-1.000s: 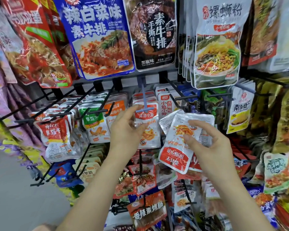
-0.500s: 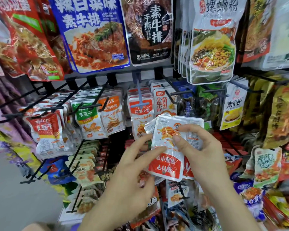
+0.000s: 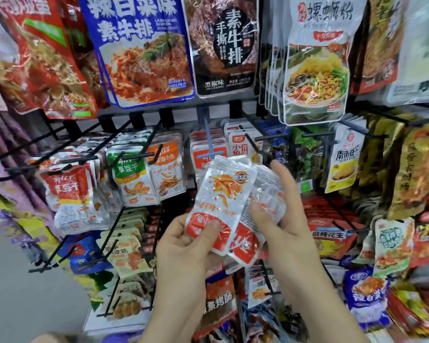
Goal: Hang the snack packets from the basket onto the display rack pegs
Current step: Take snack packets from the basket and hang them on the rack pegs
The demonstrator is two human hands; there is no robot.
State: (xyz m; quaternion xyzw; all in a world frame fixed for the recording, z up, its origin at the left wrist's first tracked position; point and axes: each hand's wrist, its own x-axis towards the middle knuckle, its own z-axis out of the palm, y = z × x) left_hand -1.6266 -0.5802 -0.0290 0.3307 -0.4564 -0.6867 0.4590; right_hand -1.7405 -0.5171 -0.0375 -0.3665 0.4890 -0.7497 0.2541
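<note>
My left hand (image 3: 186,246) pinches the red bottom end of a white and red snack packet (image 3: 222,194), thumb on its front. That packet overlaps a small stack of like packets (image 3: 263,201) which my right hand (image 3: 282,214) holds from behind and the side. Both are held upside down, just below and in front of a blue peg (image 3: 209,142) with matching red and white packets (image 3: 201,154) hanging on it. The basket is out of view.
Black wire pegs (image 3: 89,149) stick out toward me at the left and right, loaded with small packets. Big pouches (image 3: 144,50) hang in the row above. More packets fill the lower pegs (image 3: 124,251). Grey floor lies at the lower left.
My left hand left the packets hanging on the blue peg, came down and took hold of the front packet's red end. The stack in my right hand shifted slightly left and lower.
</note>
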